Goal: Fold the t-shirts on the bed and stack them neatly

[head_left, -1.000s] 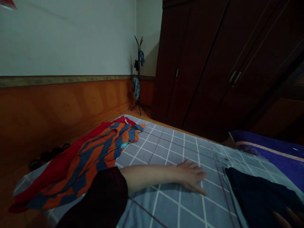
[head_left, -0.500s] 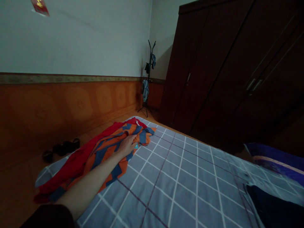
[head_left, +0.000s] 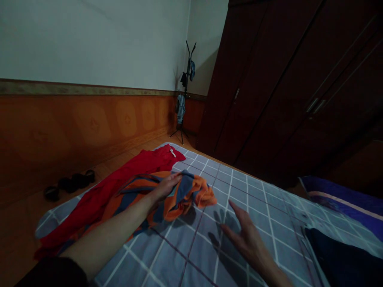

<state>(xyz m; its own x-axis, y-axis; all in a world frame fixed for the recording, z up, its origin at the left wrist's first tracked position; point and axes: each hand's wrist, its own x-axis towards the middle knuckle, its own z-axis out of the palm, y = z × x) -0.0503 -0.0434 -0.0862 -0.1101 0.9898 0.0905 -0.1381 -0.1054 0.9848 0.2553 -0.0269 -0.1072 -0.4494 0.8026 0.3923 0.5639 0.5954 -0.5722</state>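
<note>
My left hand [head_left: 167, 186] is closed on an orange and blue striped garment [head_left: 182, 195], part of which is lifted and bunched above the bed. Its lower end trails toward my left forearm. Beside it, along the left edge of the bed, lies a red garment [head_left: 110, 183] with a small white tag at its far end. My right hand [head_left: 245, 235] hovers over the grey checked bedsheet [head_left: 239, 191], fingers apart and holding nothing, to the right of the striped garment.
Folded dark cloth [head_left: 341, 255] lies at the bed's right side, near a purple cloth [head_left: 341, 199]. Dark shoes [head_left: 74, 182] are on the floor at left. Beyond the bed stand a coat rack [head_left: 186, 81] and a dark wardrobe [head_left: 269, 91].
My left hand has raised the striped garment and pulled it rightward, uncovering more of the red one. My right hand has come into view, open.
</note>
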